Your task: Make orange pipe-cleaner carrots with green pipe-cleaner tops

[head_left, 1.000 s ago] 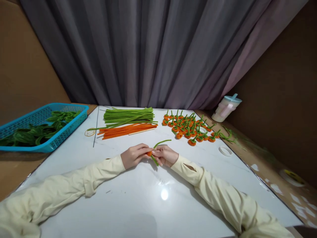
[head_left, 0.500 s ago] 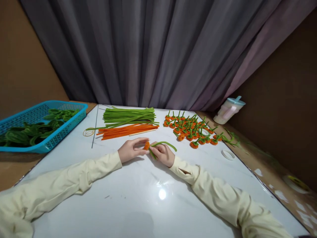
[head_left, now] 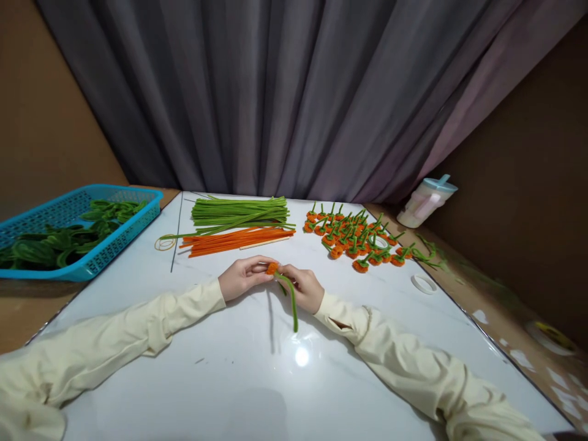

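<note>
Just in front of me, my left hand (head_left: 244, 278) pinches a small coiled orange pipe-cleaner flower (head_left: 272, 268) between thumb and fingers. A green pipe cleaner (head_left: 293, 304) comes off the flower's underside; its long end droops towards me and a shorter end shows behind it. My right hand (head_left: 304, 286) is closed at the right side of the flower, its fingertips where the green strand meets the orange. The exact grip there is partly hidden. Beyond my hands lie a bundle of orange pipe cleaners (head_left: 229, 242) and a larger green bundle (head_left: 239, 212).
Several finished orange flowers with green stems (head_left: 353, 236) are spread at the back right, a white ring (head_left: 423, 283) near them. A blue basket (head_left: 87, 269) of green leaves stands left. A lidded cup (head_left: 425, 203) is at the right back. A thin stick (head_left: 264, 244) lies by the orange bundle.
The green pipe cleaner's long end has swung from pointing right over my right hand to hanging down towards me. My right fingers have moved up against the flower.
</note>
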Available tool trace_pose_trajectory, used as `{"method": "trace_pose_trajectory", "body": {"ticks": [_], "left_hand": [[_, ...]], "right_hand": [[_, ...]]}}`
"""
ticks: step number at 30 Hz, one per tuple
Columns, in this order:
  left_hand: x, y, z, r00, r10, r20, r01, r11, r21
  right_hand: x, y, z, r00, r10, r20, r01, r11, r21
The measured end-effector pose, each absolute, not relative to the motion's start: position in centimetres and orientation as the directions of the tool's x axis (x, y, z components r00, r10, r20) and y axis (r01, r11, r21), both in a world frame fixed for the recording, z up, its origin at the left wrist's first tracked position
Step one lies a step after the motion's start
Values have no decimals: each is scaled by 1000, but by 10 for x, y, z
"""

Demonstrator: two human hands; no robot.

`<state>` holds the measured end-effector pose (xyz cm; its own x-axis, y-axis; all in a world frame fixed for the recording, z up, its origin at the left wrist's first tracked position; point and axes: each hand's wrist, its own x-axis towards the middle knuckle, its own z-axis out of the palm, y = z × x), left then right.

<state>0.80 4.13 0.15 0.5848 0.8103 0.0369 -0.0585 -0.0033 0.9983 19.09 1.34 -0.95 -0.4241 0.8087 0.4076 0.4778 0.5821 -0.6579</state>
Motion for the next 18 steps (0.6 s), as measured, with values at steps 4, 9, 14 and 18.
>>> {"method": "trace_pose_trajectory", "body": {"ticks": [4, 9, 14, 18], "left_hand": [[8, 38, 1, 606, 792, 79, -31, -77, 997], [7, 37, -1, 603, 793, 88, -5, -106, 994], [6, 37, -2, 586, 797, 148, -11, -175, 984], [6, 38, -1, 609, 784, 117, -19, -133, 991]], "right_hand": [[190, 12, -11, -449, 784, 429, 448, 613, -651], [184, 9, -6, -377, 823, 425, 401, 558, -727], [176, 6, 1, -364, 928, 78, 150, 141, -979], [177, 9, 1, -464, 877, -123, -114, -196, -974]]}}
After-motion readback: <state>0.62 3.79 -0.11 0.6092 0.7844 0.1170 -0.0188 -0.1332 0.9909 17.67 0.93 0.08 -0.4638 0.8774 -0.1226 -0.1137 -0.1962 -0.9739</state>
